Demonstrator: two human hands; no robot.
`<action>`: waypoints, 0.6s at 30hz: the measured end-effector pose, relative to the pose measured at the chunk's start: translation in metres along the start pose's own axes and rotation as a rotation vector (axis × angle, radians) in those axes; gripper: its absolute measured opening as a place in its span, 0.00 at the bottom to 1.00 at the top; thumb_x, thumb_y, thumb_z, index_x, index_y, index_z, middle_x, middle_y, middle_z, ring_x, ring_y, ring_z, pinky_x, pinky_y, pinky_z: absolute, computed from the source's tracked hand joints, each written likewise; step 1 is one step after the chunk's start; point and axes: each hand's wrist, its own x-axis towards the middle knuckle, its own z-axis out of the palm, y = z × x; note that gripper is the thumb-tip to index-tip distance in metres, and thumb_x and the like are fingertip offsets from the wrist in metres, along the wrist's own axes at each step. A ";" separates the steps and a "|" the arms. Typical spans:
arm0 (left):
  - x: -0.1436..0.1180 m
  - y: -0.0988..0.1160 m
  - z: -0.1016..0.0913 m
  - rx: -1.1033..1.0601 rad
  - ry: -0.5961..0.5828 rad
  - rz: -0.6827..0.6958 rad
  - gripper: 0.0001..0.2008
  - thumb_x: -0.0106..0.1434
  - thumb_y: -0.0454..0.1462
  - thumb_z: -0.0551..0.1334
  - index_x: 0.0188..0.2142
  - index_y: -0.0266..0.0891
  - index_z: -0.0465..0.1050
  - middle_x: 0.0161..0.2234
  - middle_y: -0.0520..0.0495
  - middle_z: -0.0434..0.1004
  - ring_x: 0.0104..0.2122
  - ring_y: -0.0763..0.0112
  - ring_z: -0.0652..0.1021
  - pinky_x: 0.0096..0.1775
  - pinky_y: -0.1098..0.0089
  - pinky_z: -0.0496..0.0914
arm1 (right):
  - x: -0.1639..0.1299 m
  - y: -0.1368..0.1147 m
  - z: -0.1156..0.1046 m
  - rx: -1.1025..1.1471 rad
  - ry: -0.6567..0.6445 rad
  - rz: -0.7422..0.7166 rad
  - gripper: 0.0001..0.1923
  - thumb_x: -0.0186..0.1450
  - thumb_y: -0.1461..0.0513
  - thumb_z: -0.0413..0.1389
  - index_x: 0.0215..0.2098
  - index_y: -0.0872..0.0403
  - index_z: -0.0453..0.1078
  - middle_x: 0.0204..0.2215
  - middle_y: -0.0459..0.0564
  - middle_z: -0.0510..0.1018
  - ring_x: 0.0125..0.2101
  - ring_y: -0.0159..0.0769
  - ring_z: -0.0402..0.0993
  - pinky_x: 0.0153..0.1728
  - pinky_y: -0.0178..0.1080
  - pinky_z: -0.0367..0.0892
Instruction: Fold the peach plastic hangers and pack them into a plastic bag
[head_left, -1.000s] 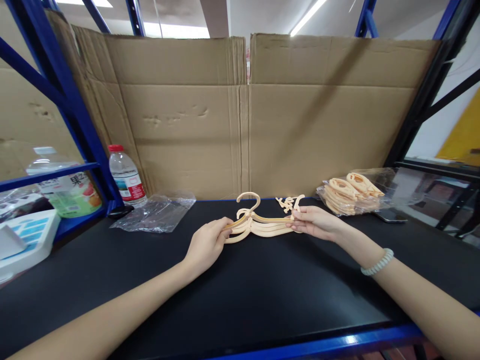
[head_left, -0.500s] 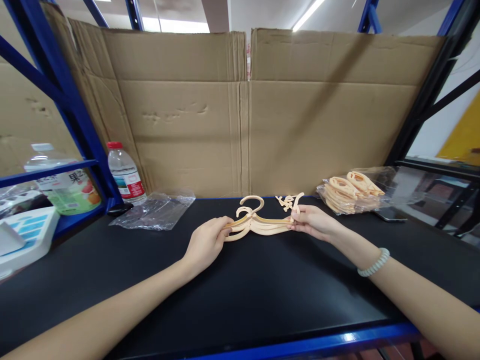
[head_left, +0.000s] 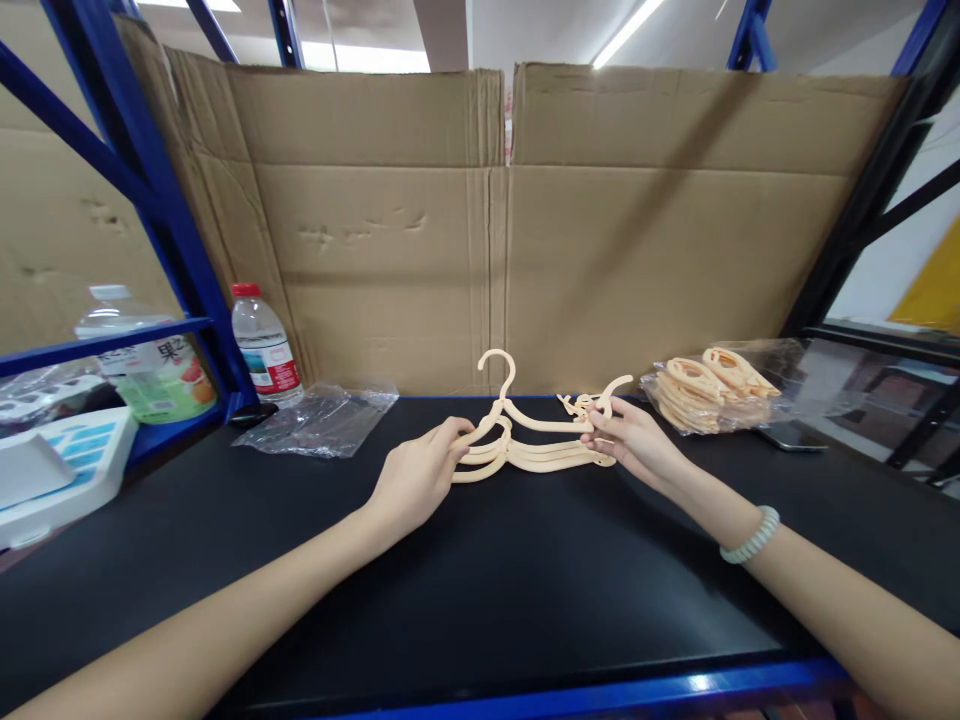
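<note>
Mid-table, far from the near edge, left hand point(head_left: 416, 478) and right hand point(head_left: 628, 440) pinch opposite ends of the hangers point(head_left: 525, 440); bare table point(head_left: 480, 590) surrounds. Top hanger has lifted since before.

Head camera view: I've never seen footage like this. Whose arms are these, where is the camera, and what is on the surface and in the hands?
The one view comes from a camera worn on a person's head, looking forward and down, so both bare arms are their own. The left hand and right hand each grip one end of a small stack of pale plastic hangers just above a black shelf. On the shelf lie an empty plastic bag, a water bottle, and at right a bag of more hangers. Cardboard stands behind as a back wall.
</note>
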 end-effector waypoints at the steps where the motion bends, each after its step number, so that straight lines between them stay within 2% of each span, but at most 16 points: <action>1: 0.001 0.000 -0.003 0.032 -0.010 -0.014 0.12 0.68 0.39 0.46 0.47 0.44 0.63 0.36 0.50 0.77 0.33 0.64 0.77 0.31 0.70 0.64 | 0.000 -0.001 0.000 0.014 -0.012 -0.005 0.16 0.51 0.57 0.68 0.32 0.54 0.70 0.27 0.44 0.72 0.27 0.29 0.71 0.30 0.34 0.69; 4: 0.004 -0.004 -0.010 0.085 -0.010 -0.039 0.12 0.68 0.40 0.46 0.47 0.45 0.62 0.35 0.50 0.76 0.32 0.63 0.77 0.30 0.70 0.63 | 0.001 -0.005 -0.003 0.032 -0.028 -0.030 0.14 0.52 0.58 0.68 0.34 0.54 0.72 0.27 0.44 0.73 0.27 0.27 0.68 0.29 0.30 0.68; 7: 0.007 -0.010 -0.014 0.104 -0.020 -0.046 0.10 0.68 0.40 0.47 0.44 0.45 0.63 0.36 0.50 0.75 0.31 0.63 0.76 0.30 0.69 0.63 | 0.005 -0.009 -0.010 0.037 -0.025 -0.020 0.14 0.52 0.57 0.67 0.34 0.54 0.74 0.27 0.45 0.73 0.26 0.28 0.68 0.30 0.32 0.68; 12: 0.010 -0.017 -0.021 0.126 -0.030 0.058 0.10 0.68 0.39 0.47 0.38 0.41 0.66 0.39 0.47 0.70 0.33 0.65 0.76 0.34 0.68 0.66 | 0.012 -0.018 -0.032 -0.014 -0.008 0.006 0.12 0.50 0.58 0.68 0.30 0.53 0.75 0.26 0.45 0.75 0.25 0.28 0.69 0.31 0.32 0.69; 15: 0.010 -0.017 -0.024 0.132 -0.087 0.150 0.09 0.67 0.36 0.49 0.35 0.40 0.67 0.37 0.47 0.69 0.33 0.66 0.74 0.37 0.68 0.67 | 0.014 -0.021 -0.048 -0.178 -0.045 0.059 0.12 0.48 0.59 0.69 0.30 0.54 0.76 0.25 0.46 0.76 0.25 0.29 0.70 0.30 0.33 0.68; 18: 0.009 -0.014 -0.025 0.188 -0.151 0.246 0.08 0.64 0.34 0.52 0.32 0.39 0.68 0.32 0.46 0.70 0.35 0.63 0.72 0.37 0.67 0.66 | 0.014 -0.026 -0.059 -0.440 -0.118 0.024 0.13 0.50 0.57 0.67 0.32 0.53 0.76 0.27 0.50 0.79 0.27 0.35 0.73 0.30 0.37 0.67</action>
